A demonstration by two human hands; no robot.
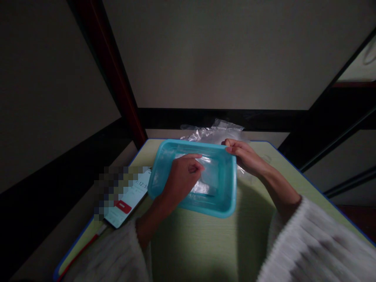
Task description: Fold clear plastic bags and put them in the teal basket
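Observation:
A light-blue plastic basket is tilted toward me above the table. At its upper right corner, my right hand grips the rim, thumb on the near side. My left hand reaches inside the basket, index finger stretched out and the other fingers curled in a pinch. Whatever sits between those fingertips, if anything, I cannot make out. Close by them, a shiny clear plastic packet lies on the basket's floor, partly hidden by my left hand.
Crumpled clear plastic bags lie behind the basket at the table's far edge. To the left is a phone with a red cable. The pale table has a blue edge, and a wall panel stands behind.

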